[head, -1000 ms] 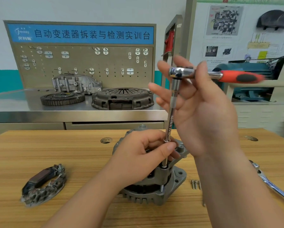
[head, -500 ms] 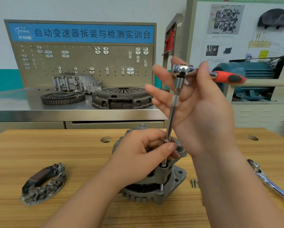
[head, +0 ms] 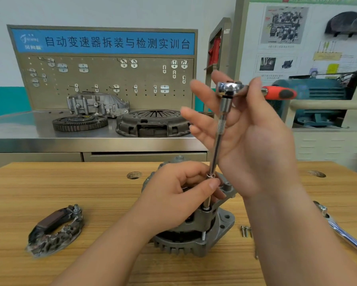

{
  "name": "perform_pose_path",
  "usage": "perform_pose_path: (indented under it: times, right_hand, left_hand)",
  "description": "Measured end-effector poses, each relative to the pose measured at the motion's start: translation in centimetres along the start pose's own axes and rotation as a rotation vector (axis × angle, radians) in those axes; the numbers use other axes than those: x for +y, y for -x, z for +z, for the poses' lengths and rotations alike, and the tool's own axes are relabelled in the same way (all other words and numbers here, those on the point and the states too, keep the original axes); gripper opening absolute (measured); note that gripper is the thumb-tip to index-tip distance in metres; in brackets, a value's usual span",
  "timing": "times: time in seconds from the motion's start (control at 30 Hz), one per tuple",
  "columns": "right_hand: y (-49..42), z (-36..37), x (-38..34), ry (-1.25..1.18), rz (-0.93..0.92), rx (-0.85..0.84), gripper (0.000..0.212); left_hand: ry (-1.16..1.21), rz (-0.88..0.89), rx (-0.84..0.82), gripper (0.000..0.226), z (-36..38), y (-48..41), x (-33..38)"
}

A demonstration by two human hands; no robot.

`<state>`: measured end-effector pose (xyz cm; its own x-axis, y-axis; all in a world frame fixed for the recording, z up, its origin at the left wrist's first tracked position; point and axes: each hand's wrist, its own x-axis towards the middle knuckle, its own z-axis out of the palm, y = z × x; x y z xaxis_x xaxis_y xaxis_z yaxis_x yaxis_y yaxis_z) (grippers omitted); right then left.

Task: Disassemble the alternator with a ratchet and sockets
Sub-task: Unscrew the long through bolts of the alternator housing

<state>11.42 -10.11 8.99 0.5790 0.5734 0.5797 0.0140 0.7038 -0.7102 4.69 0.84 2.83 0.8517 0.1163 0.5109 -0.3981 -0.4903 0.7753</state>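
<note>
Alternator (head: 196, 232) sits mid wooden bench (head: 90, 203), finned end down. Ratchet (head: 229, 89) with red handle is up top, and a long extension bar (head: 216, 149) runs near-vertical, slightly tilted, down to a bolt at the housing's edge. Left hand (head: 179, 199) rests on top of the alternator, fingers and thumb curled round the bar's lower end. Right hand (head: 249, 141) has its palm toward the camera: thumb across the ratchet neck, fingers splayed straight behind the head, so a light pinch. Rectifier plate (head: 55, 230) lies on the bench, well left of the alternator. Loose screws (head: 244, 231) are just right of it. A second chrome ratchet (head: 342, 232) lies at the far right edge. Clutch cover (head: 152, 122) and ring gear (head: 80, 121) sit on the steel counter behind.
</note>
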Motion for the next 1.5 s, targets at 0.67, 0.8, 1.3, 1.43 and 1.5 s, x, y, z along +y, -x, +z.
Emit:
perform_pose_path:
  times: [0.67,0.8,1.3,1.43,1.5]
  right_hand:
    - [0.16,0.13,0.08,0.286,-0.303,0.115,0.024]
    - [0.24,0.42,0.03,0.129,-0.232,0.031,0.026]
    - [0.13,0.42,0.23,0.083,-0.206,0.039,0.026]
    - [0.07,0.1,-0.13,-0.034,-0.008,-0.01,0.047]
    - [0.05,0.12,-0.07,-0.005,0.001,0.013,0.049]
  left_hand:
    - [-0.063,0.002,0.01,0.01,-0.03,-0.03,-0.4]
    - [-0.037,0.003,0.015,0.021,0.04,-0.07,-0.45]
    - [-0.016,0.019,0.022,0.023,0.16,-0.13,-0.59]
    - [0.0,0.027,-0.006,0.016,0.11,-0.13,-0.25]
    - [-0.021,0.031,-0.012,0.016,0.08,-0.12,-0.2]
